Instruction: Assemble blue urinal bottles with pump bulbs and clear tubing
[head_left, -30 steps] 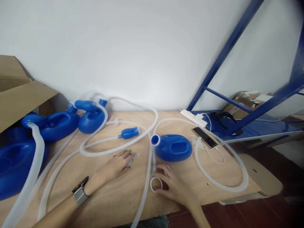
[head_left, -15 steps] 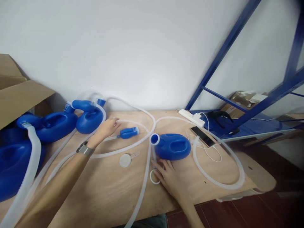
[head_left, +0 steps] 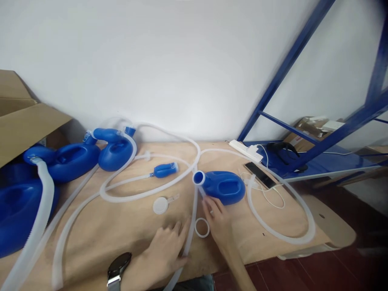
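Note:
My left hand (head_left: 166, 250), with a watch on its wrist, is low over the table, fingers apart, beside a translucent hose (head_left: 190, 230). My right hand (head_left: 218, 220) is just below a blue bottle (head_left: 226, 186) lying on its side, its open mouth facing left. The right fingertips are pinched near the end of a pale tube below that mouth; the grip is partly hidden. A white ring (head_left: 202, 227) lies between my hands. To the left lie a round white cap (head_left: 160, 205) and a small blue part (head_left: 165, 169) joined to a hose.
More blue bottles (head_left: 74, 159) with hoses and a cardboard box (head_left: 30, 125) stand on the left. A phone (head_left: 260, 175), a cable and a white power strip (head_left: 245, 150) lie at the right, near a blue metal rack (head_left: 281, 72). A hose loop (head_left: 281, 232) reaches the table's right side.
My left hand has come back from the hoses at the back left to the front middle. My right hand has moved slightly up, its fingers drawn together near the bottle's neck.

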`<act>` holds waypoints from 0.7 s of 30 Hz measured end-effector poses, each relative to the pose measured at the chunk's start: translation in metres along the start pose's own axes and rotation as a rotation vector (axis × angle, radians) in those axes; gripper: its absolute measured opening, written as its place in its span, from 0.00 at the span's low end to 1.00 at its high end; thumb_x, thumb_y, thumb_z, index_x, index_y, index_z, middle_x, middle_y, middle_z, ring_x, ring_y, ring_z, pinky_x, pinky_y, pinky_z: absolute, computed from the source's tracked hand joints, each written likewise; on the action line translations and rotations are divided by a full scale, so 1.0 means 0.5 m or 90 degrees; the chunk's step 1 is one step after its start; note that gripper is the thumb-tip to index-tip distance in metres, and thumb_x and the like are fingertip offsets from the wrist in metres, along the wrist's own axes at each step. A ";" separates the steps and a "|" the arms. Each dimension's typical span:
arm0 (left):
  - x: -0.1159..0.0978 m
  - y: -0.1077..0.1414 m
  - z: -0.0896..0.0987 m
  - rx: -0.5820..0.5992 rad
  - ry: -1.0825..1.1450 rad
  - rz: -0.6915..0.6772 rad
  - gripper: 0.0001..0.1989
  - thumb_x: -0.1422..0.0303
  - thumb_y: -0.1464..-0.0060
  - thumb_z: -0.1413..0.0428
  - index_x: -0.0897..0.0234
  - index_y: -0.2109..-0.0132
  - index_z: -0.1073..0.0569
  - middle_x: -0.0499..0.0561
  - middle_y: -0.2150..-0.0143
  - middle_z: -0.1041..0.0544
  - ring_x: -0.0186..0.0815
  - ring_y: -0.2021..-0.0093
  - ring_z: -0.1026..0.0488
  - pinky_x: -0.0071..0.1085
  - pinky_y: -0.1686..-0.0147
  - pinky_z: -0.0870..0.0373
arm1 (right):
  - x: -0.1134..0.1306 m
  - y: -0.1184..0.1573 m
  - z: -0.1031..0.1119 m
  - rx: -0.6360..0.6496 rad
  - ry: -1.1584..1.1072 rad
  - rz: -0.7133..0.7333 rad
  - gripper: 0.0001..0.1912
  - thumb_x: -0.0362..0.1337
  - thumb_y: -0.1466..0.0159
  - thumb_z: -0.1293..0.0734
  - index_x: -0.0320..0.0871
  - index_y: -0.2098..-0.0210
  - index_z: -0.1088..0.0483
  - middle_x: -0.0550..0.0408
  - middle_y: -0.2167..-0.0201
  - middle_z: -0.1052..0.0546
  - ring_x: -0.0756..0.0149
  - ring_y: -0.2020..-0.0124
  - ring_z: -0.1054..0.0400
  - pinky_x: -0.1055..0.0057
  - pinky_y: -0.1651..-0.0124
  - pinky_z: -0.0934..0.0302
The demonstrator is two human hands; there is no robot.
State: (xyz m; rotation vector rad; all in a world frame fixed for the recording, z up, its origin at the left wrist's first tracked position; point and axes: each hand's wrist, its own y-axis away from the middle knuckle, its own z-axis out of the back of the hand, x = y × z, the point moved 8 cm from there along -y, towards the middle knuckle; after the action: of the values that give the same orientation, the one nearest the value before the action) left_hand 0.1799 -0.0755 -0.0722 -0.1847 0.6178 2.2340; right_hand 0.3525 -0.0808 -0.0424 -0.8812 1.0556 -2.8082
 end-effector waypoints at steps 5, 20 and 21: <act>0.029 0.000 -0.015 0.019 -0.044 0.000 0.43 0.74 0.40 0.49 0.54 0.20 0.50 0.67 0.29 0.30 0.57 0.40 0.22 0.48 0.48 0.22 | 0.049 -0.044 0.044 -0.044 -0.103 -0.068 0.10 0.37 0.25 0.34 0.51 0.48 0.22 0.50 0.55 0.16 0.57 0.57 0.19 0.59 0.54 0.20; 0.081 -0.033 0.090 -0.142 0.088 0.115 0.35 0.75 0.41 0.47 0.63 0.27 0.37 0.60 0.50 0.19 0.48 0.53 0.19 0.43 0.51 0.22 | 0.091 -0.167 0.003 0.008 -0.113 0.054 0.10 0.37 0.25 0.35 0.48 0.55 0.20 0.48 0.54 0.16 0.59 0.54 0.19 0.64 0.48 0.23; 0.080 -0.018 0.109 -0.176 0.146 0.093 0.38 0.75 0.43 0.46 0.63 0.25 0.40 0.57 0.52 0.19 0.45 0.56 0.20 0.41 0.52 0.22 | 0.073 -0.193 0.014 0.007 -0.130 0.024 0.10 0.40 0.26 0.34 0.48 0.56 0.20 0.48 0.54 0.17 0.58 0.53 0.19 0.62 0.47 0.24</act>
State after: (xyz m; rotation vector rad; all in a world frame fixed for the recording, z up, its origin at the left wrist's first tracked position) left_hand 0.1632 -0.0174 -0.0410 -0.5575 0.4498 2.4555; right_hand 0.3427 -0.0180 0.0391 -1.1062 1.0158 -2.6209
